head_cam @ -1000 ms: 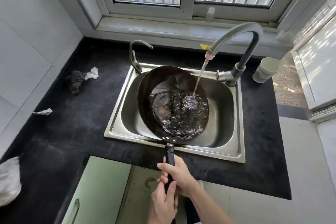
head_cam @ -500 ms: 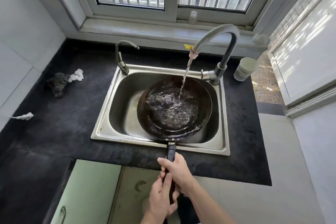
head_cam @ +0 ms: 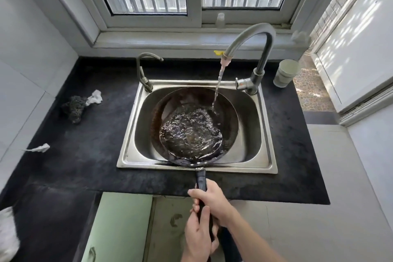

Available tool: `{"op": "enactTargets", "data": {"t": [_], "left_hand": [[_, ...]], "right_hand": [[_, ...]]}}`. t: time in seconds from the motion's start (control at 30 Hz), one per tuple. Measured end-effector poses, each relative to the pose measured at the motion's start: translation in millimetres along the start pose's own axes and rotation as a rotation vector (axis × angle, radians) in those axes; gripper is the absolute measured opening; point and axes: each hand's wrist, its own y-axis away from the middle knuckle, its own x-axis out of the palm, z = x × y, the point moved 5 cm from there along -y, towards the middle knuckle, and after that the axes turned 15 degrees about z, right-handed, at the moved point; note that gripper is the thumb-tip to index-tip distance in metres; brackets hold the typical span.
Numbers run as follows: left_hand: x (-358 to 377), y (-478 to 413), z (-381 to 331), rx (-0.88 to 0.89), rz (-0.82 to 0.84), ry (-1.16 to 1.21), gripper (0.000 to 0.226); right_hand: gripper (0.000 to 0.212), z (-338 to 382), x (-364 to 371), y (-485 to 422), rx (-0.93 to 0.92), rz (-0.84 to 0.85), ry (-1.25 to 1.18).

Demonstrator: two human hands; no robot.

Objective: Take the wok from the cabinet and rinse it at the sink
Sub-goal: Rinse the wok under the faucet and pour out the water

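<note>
A dark wok (head_cam: 170, 104) sits in the steel sink (head_cam: 266, 134), holding churning water. Its black handle (head_cam: 201, 179) reaches over the sink's front rim toward me. My right hand (head_cam: 213, 202) grips the handle from the right, further forward. My left hand (head_cam: 198, 236) wraps the handle's near end just behind it. A tall curved tap (head_cam: 253, 36) at the back right pours a thin stream (head_cam: 218, 87) onto the wok's far right inner wall.
A small second tap (head_cam: 144, 70) stands at the sink's back left. On the black counter (head_cam: 89, 155) lie a dark scrubber (head_cam: 73, 107) and paper scraps (head_cam: 94, 97). A pale cup (head_cam: 286, 72) stands right of the tap. A green cabinet door (head_cam: 119, 227) is below.
The wok has swung left and right under the tap, and the water in it now pools toward the near side. The stream now lands on its far right wall. Both hands stay on the handle.
</note>
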Motion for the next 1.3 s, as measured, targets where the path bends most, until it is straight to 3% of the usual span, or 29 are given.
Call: {"op": "enactTargets", "data": {"t": [0.37,0.53,0.63,0.77,1.0,1.3], "left_hand": [[1,-1,-4,-0.141,-0.188,-0.084,0.038],[7,1,-30,-0.137,-0.159,-0.155,0.008],[11,3,-41,-0.105,-0.144,-0.238,0.003],[17,2,-37,-0.115,-0.248,-0.205,0.029],[12,3,-33,-0.084,-0.258,-0.318,0.03],[-7,16,-34,0.004,-0.297,-0.427,0.044]], "right_hand": [[0.023,1,3,-21,0.1,0.207,-0.269],[0.026,3,-4,-23,0.158,0.282,-0.411],[0.027,6,-8,-23,0.193,0.308,-0.455],[0.028,9,-8,-21,0.224,0.341,-0.467],[0.031,14,-1,-20,0.241,0.371,-0.537],[0.026,21,16,-22,0.23,0.441,-0.405]]}}
